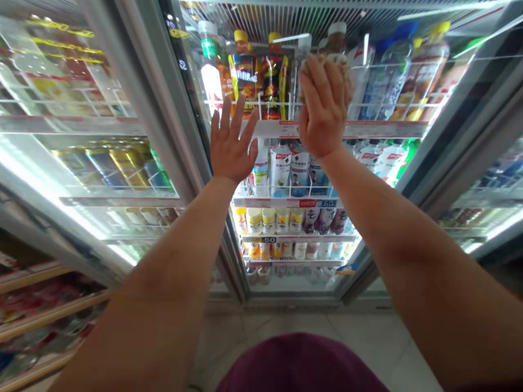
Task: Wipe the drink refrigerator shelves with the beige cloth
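Here, the cloth (pixel 348 83) lies under my right hand (pixel 324 106), against the upper part of the glass door (pixel 294 298), right of the door's middle. My right hand is folded over it, fingers together; my left hand (pixel 233 144), left of the door's middle, is bare, fingers spread, palm apparently flat on the pane. Wiping seems under way high on the door; its lower part, I judge, may be left to do. Clear glass shows no border between wiped and unwiped, so I cannot tell the share finished. Behind the door: dark bottles (pixel 244 73) above, white bottles (pixel 280 166) beneath. Left of the door: cans (pixel 126 166); below it, floor (pixel 261 326).
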Demonstrator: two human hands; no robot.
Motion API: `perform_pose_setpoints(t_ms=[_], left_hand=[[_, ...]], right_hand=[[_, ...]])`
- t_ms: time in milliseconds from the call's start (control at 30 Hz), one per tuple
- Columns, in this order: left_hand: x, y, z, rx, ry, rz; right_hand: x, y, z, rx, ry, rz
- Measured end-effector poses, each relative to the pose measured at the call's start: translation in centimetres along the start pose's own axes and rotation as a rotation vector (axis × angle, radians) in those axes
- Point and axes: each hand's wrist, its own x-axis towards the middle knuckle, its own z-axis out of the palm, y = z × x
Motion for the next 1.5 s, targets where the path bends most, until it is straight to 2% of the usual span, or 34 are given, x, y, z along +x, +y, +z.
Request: perform_pose_setpoints(t_ms=[133, 200, 267, 400, 467, 533, 667, 733, 800, 933, 1000, 1067, 1200, 1267, 1400, 1500], left_hand=[[-0.2, 0.4, -0.7, -0.053, -0.023, -0.015], [-0.3, 0.5, -1.0, -0.081, -0.024, -0.009], [-0.4, 0.6, -1.1, -0.090, -0.009, 0.007], [-0.6, 0.4, -1.1, -0.087, 0.034, 0.056], [-0.6, 0.2, -0.9, -0.076, 0.057, 0.085], [-0.5, 0.1, -0.8, -0.074, 0.080, 0.111], [-0.6, 0.1, -0.7, -0.091, 0.095, 0.114], [-0.6, 0.2, -0.8, -0.099, 0.087, 0.095], [-0.6, 0.3, -0.8, -0.111, 0.082, 0.074], [-0.5, 0.4, -0.8, -0.153, 0.084, 0.051], [-0.5, 0.5, -0.8, -0.165, 0.089, 0.049], [-0.5, 0.5, -0.7, -0.152, 0.100, 0.048], [-0.6, 0.2, -0.4, -0.069, 0.118, 0.055], [-0.6, 0.1, -0.3, -0.024, 0.117, 0.063], [-0.7, -0.1, -0.4, -0.008, 0.105, 0.057], [-0.6, -0.2, -0.5, -0.067, 0.098, 0.028]], right_hand=[[0.1, -0.3, -0.6, 0.114, -0.463, -0.341], [0.1, -0.6, -0.8, 0.115, -0.526, -0.357], [-0.1, -0.6, -0.5, 0.079, -0.394, -0.239], [-0.5, 0.1, 1.1, 0.003, 0.121, 0.128], [-0.6, 0.5, 1.6, -0.020, 0.212, 0.170], [-0.7, 0.5, 1.6, -0.046, 0.132, 0.087], [-0.7, -0.5, 0.3, -0.046, -0.281, -0.248], [-0.6, -1.1, -0.2, -0.015, -0.381, -0.319], [-0.7, -1.3, -0.2, 0.014, -0.346, -0.282], [-1.0, -0.6, 0.8, -0.025, -0.007, 0.015], [-1.2, -0.1, 1.2, -0.055, 0.105, 0.102], [-1.2, 0.2, 1.2, -0.048, 0.070, 0.046], [-1.0, -0.4, 0.7, 0.036, -0.287, -0.304], [-0.8, -0.9, 0.5, 0.052, -0.403, -0.398], [-1.5, 0.0, -0.4, 0.032, -0.414, -0.437], [-3.1, 3.5, -2.7, -0.046, -0.316, -0.323]])
